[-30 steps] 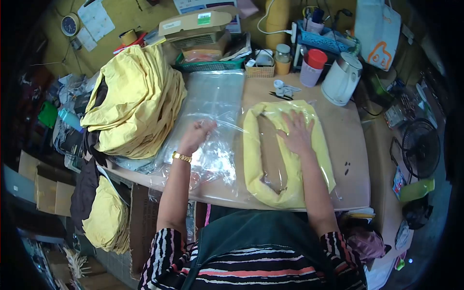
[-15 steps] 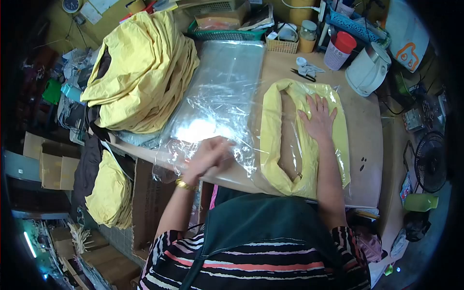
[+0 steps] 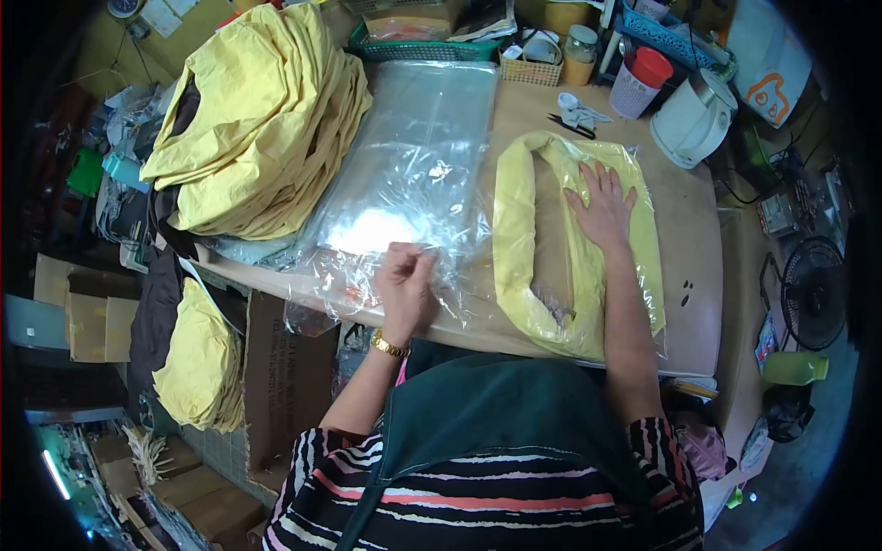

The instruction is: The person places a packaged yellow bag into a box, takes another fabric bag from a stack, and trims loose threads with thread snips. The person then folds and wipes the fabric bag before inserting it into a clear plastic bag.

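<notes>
My right hand lies flat, fingers spread, on a folded yellow fabric piece inside a clear plastic bag. The fabric forms a long loop with an opening down its middle. My left hand, with a gold-coloured watch or bracelet at the wrist, is over the near edge of a stack of clear plastic bags. Its fingers are pinched together; whether they grip plastic or something small I cannot tell.
A tall heap of yellow fabric stands at the left. Black snips, a purple cup, a white kettle and a small basket are at the back. Cardboard boxes and a fan flank the table.
My left hand has turned more upright, its fingers now pinched, and sits slightly to the right. My right hand stays on the bagged fabric. The whole view has shifted slightly.
</notes>
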`<action>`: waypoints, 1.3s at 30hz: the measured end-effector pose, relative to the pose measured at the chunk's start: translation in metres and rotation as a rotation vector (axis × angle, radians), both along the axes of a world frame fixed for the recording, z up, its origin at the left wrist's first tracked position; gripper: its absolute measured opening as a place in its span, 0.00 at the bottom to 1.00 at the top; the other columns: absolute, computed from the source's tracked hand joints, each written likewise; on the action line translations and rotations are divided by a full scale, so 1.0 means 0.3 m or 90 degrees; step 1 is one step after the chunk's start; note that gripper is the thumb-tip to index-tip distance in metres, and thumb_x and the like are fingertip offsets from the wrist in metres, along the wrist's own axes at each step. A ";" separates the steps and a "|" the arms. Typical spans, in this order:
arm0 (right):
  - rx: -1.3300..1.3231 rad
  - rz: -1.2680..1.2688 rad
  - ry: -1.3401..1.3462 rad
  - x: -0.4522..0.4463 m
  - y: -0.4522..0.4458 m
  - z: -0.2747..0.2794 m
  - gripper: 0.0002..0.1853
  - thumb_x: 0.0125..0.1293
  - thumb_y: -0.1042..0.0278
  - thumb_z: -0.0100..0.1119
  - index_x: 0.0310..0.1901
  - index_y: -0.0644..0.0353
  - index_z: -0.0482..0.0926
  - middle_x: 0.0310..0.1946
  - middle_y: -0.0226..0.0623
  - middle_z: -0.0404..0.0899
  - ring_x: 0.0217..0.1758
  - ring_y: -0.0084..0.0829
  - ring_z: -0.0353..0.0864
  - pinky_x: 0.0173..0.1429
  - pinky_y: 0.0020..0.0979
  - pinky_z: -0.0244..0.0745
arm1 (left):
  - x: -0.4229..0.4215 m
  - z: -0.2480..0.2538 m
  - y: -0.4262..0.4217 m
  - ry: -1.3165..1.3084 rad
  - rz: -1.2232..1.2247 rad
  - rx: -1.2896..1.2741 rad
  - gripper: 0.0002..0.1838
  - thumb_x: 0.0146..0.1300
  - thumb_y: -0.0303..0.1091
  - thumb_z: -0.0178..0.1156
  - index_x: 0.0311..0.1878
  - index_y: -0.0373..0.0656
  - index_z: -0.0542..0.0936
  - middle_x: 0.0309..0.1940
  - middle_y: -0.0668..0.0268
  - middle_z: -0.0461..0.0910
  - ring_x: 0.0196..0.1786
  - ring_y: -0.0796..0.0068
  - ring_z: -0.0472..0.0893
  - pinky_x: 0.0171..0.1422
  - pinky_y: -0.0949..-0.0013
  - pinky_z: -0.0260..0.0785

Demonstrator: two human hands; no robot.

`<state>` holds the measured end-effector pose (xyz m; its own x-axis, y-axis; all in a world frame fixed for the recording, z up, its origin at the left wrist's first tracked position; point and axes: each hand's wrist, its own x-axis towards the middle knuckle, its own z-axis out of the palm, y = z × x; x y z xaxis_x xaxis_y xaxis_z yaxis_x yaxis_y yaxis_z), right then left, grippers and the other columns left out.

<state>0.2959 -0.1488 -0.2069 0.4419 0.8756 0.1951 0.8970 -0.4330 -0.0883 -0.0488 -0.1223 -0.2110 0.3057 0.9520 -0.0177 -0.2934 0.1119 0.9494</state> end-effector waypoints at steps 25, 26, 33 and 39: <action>-0.058 -0.004 -0.091 0.097 0.045 -0.118 0.34 0.69 0.31 0.40 0.74 0.30 0.55 0.77 0.26 0.51 0.80 0.37 0.48 0.72 0.70 0.39 | -0.305 0.500 0.206 0.782 -0.234 0.209 0.15 0.64 0.44 0.60 0.44 0.44 0.83 0.30 0.59 0.85 0.32 0.64 0.84 0.39 0.60 0.73; -0.066 0.020 -0.083 0.092 0.041 -0.128 0.34 0.69 0.31 0.40 0.74 0.30 0.55 0.77 0.26 0.51 0.80 0.37 0.48 0.72 0.70 0.39 | -0.304 0.530 0.201 0.744 -0.156 0.369 0.16 0.63 0.45 0.61 0.45 0.43 0.83 0.32 0.57 0.85 0.36 0.61 0.85 0.41 0.60 0.74; -0.055 0.003 -0.077 0.084 0.055 -0.106 0.35 0.69 0.31 0.40 0.74 0.31 0.55 0.76 0.29 0.52 0.80 0.37 0.48 0.73 0.69 0.39 | 0.171 0.266 0.092 0.494 -0.110 0.767 0.30 0.66 0.55 0.54 0.65 0.46 0.72 0.70 0.54 0.64 0.75 0.54 0.59 0.76 0.44 0.51; -0.043 -0.014 -0.045 0.067 0.060 -0.084 0.34 0.70 0.31 0.37 0.74 0.31 0.54 0.77 0.29 0.51 0.80 0.38 0.46 0.72 0.70 0.37 | 0.087 -0.012 0.208 0.785 -0.108 0.740 0.32 0.65 0.55 0.55 0.66 0.44 0.70 0.70 0.52 0.62 0.77 0.52 0.53 0.78 0.38 0.38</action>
